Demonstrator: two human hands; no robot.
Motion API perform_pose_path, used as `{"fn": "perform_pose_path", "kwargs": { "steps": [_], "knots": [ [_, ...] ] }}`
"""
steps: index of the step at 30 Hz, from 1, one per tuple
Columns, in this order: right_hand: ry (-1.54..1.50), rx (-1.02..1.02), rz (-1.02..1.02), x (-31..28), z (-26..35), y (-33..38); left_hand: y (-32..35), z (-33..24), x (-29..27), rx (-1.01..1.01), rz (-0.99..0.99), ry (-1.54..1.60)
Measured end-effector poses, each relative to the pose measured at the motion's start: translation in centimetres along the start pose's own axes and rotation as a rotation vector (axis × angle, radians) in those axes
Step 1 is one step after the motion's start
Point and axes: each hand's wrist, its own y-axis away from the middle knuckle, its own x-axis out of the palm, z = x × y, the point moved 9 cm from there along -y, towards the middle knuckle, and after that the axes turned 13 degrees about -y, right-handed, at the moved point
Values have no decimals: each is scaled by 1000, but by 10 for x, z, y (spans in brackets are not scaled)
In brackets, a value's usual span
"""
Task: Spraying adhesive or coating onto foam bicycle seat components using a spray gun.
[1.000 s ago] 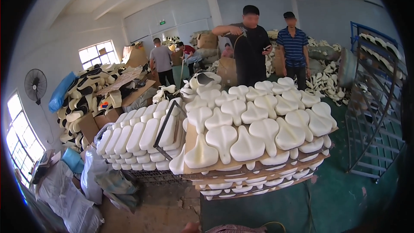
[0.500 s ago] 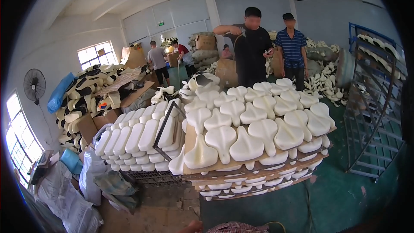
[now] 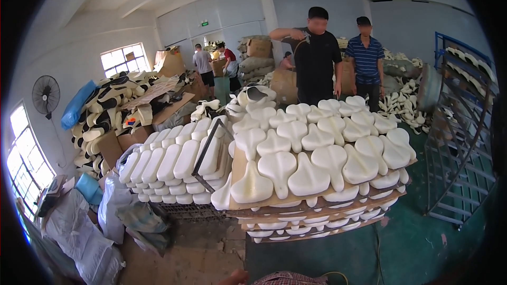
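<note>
A sliver of bare skin (image 3: 235, 276), apparently part of my left arm or hand, shows at the lower edge beside my checked clothing (image 3: 290, 278); its fingers cannot be made out. My right hand is out of view. Nearest ahead of me stands a stack of boards (image 3: 248, 205) carrying rows of cream foam pads shaped like bicycle saddles (image 3: 305, 178). To its left, oblong white foam pads (image 3: 186, 158) lie in layered rows on a dark crate (image 3: 182, 211), with a black metal frame (image 3: 206, 150) leaning at their right end.
Across the stack, a person in black (image 3: 317, 58) holds up a tool with a thin hose. Another person in a striped shirt (image 3: 364, 58) stands nearby. A metal rack (image 3: 457, 179) is at right. White sacks (image 3: 87, 232) fill the lower left; a hose (image 3: 378, 253) lies on the green floor.
My view has shifted slightly, so the scene sits a little to the right. The person in black has lowered one hand toward the far pads; the other stays raised with the tool.
</note>
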Motion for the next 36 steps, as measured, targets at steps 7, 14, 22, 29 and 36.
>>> {"fn": "perform_pose_path", "kwargs": {
  "steps": [7,14,22,29,36],
  "knots": [
    [8,-16,-11,-1,15,-6,2,0,8,154,-1,-490],
    [0,-13,-53,-12,18,-9,27,4,4,-383,95,500],
    [-28,-15,-100,-23,27,-8,33,-13,-14,-276,57,375],
    [-53,-22,-130,-33,36,-4,10,11,3,-288,8,507],
    [-82,-9,-176,-45,35,2,-16,-21,-11,-12,28,-64]
  ]
}}
